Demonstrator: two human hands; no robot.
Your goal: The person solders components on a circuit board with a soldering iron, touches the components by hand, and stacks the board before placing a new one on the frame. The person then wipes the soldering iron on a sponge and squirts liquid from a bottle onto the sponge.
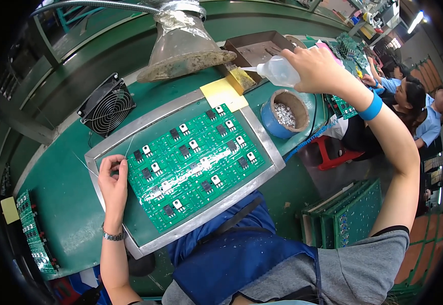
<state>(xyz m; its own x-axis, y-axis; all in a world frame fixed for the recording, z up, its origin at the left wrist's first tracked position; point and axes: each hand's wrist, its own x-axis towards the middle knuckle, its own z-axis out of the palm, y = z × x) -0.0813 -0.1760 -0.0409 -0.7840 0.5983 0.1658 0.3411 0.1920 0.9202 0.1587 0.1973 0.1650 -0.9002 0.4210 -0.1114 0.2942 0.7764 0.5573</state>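
Observation:
A translucent squeeze bottle (282, 72) lies tilted in my right hand (315, 67), my fingers wrapped round it. Its thin white nozzle points left at a yellow sponge (242, 80) beside the rusty tray. My left hand (113, 180) is closed in a pinch on a thin wire (130, 144), at the left side of a metal frame (196, 229). Inside that frame lies a green circuit board panel (193, 168) with several black and silver components standing in rows. The left fingers are close to the panel's left edge. A yellow paper (221, 94) overlaps the frame's far edge.
A black fan (107, 109) stands left of the frame. Behind it hangs a fume hood (183, 48). A blue pot (275, 119) with metal bits and a rusty tray (257, 43) are right. Boards stand far left (31, 229) and lower right (356, 216). Co-workers (409, 107) sit right.

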